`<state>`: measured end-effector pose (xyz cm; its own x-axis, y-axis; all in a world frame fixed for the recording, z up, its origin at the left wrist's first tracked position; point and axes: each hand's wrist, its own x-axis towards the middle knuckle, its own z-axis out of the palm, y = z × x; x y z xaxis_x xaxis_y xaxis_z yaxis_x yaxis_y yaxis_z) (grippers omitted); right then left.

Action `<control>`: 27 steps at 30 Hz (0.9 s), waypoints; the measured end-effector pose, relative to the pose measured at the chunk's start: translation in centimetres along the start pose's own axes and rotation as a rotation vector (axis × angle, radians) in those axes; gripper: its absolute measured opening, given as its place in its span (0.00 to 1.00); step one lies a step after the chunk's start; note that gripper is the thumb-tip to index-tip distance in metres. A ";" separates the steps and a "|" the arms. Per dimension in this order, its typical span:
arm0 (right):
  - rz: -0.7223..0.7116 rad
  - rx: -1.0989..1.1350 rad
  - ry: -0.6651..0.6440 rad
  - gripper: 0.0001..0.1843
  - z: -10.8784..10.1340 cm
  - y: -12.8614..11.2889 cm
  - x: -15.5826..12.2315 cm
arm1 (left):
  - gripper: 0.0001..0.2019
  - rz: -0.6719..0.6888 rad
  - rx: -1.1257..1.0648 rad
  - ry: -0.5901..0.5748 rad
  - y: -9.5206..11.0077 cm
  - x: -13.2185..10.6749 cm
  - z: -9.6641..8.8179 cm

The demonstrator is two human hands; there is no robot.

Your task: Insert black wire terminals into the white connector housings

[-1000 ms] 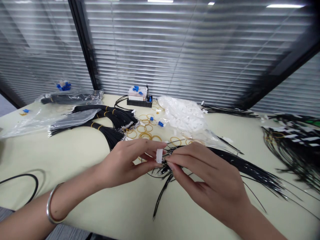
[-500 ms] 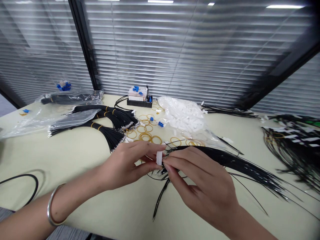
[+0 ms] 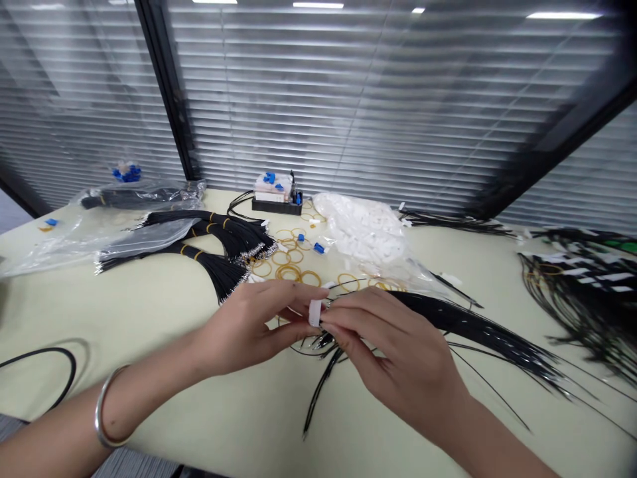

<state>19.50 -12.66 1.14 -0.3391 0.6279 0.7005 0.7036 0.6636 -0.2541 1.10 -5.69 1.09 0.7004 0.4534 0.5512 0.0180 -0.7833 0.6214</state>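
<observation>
White block (image 3: 314, 313) pinched by left hand (image 3: 253, 328), thin wire (image 3: 321, 322) by right hand (image 3: 398, 358). Black wires (image 3: 465, 323), yellow bands (image 3: 287, 267) just behind.

Black wires (image 3: 472, 325) partly behind the hands (image 3: 393, 345)

illumination is even and moderately bright across the pale tabletop (image 3: 223, 418). elongated white light strips (image 3: 565, 15) glare along the upper edge. the black cable loop (image 3: 74, 365) casts a soft shadow. highlights appear on the clear plastic bag (image 3: 74, 238) and silver bangle (image 3: 97, 415). wide-angle distortion slants the dark window frame (image 3: 165, 86). surface detail on the white tab (image 3: 314, 313) is unresolved.
</observation>
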 end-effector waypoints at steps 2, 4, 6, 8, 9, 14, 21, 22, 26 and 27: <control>0.026 0.001 -0.063 0.10 -0.4 0.3 0.1 | 0.15 -0.002 -0.010 0.022 0.1 0.1 -0.2; 0.095 -0.008 -0.120 0.12 -0.7 0.7 0.2 | 0.16 -0.007 -0.034 0.044 0.2 0.2 -0.3; 0.186 -0.002 -0.177 0.14 -0.8 1.0 0.1 | 0.16 -0.029 -0.063 0.047 0.1 0.3 -0.5; 0.262 0.050 -0.230 0.15 -0.7 1.3 0.0 | 0.15 -0.073 -0.086 0.035 -0.1 0.3 -0.6; 0.288 0.083 -0.251 0.14 -0.5 1.4 0.0 | 0.15 -0.104 -0.097 0.026 -0.2 0.3 -0.6; 0.295 0.171 -0.309 0.08 0.1 1.8 0.2 | 0.15 -0.328 -0.268 -0.016 -0.9 0.6 -0.7; 0.226 -0.028 -0.199 0.05 0.7 1.8 0.2 | 0.15 -0.441 -0.529 0.089 -0.2 1.4 -1.0; 0.233 -0.056 -0.157 0.05 0.6 1.9 0.1 | 0.15 -0.424 -0.517 0.137 0.0 1.4 -1.2; 0.312 -0.136 0.022 0.01 -1.0 2.7 0.0 | 0.16 -0.302 -0.472 0.336 0.0 1.2 -2.0; 0.336 -0.160 0.074 0.02 -1.6 3.0 0.1 | 0.16 -0.271 -0.461 0.389 -0.2 1.1 -2.2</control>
<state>22.63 -11.30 1.52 -0.0308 0.7646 0.6438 0.8587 0.3499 -0.3744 0.29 -4.08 2.85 0.4039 0.7968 0.4494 -0.2106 -0.3970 0.8933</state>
